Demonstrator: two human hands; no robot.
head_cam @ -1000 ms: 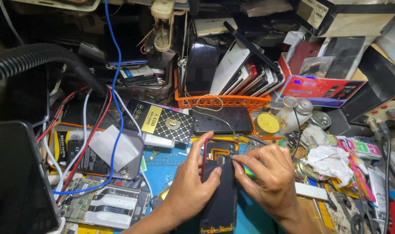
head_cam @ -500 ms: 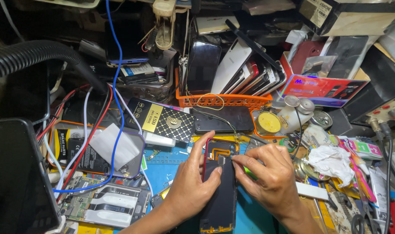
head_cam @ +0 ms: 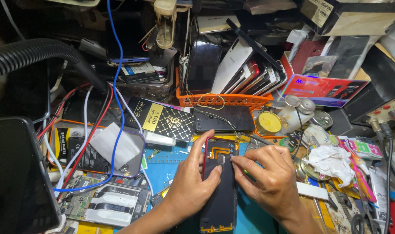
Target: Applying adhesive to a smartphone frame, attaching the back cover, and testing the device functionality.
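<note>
Your left hand (head_cam: 193, 184) steadies the opened phone (head_cam: 220, 186) on the bench, just below the orange basket (head_cam: 223, 100). Your right hand (head_cam: 267, 182) pinches a small part at its middle; seat it gently, I judge.

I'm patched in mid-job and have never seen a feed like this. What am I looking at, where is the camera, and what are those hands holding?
There is no machine here: these are a person's two bare hands, seen from a camera worn on the head and looking down at a cluttered repair bench.

The left hand steadies an opened phone lying on a blue mat. The right hand pinches a small part at the phone's upper end; a green tool tip seems to show under its fingers.

Around them: an orange basket of upright phones, a black and gold box, red, white and blue cables, a circuit board, crumpled white tissue and a black ribbed hose.
</note>
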